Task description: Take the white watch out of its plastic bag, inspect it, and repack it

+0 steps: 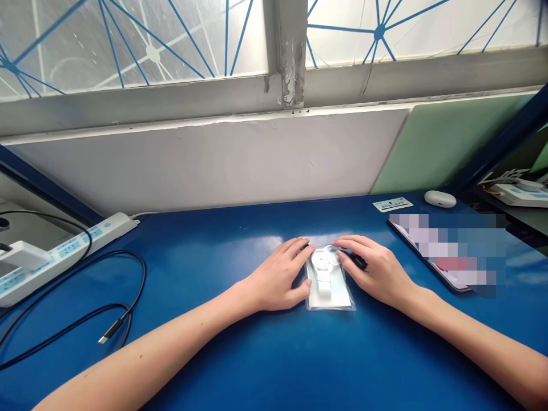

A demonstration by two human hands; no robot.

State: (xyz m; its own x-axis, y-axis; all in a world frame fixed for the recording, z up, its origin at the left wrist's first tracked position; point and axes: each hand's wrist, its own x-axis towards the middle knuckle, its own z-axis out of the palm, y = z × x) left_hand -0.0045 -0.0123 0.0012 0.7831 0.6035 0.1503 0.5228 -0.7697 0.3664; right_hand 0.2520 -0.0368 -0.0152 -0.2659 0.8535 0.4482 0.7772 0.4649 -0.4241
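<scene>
A clear plastic bag (pixel 331 303) lies flat on the blue desk (pixel 240 365), holding a white card and a white strap-like item (pixel 324 268) with a round upper part. My left hand (pixel 282 277) rests along the bag's left side, fingers spread and thumb at its edge. At the upper right corner, the fingertips and thumb of my right hand (pixel 377 268) touch the bag, apart from each other. A small black object (pixel 358 260) shows in the gap between that thumb and the fingers; its kind is hidden by the hand.
On the left lie a white power strip (pixel 64 251) with a plug in it and a looped black cable (pixel 143 274). To the right are a tablet-like device (pixel 428 260), partly blurred out, a card (pixel 393 204) and a white earbud case (pixel 440 198). A wall (pixel 214 165) closes the back.
</scene>
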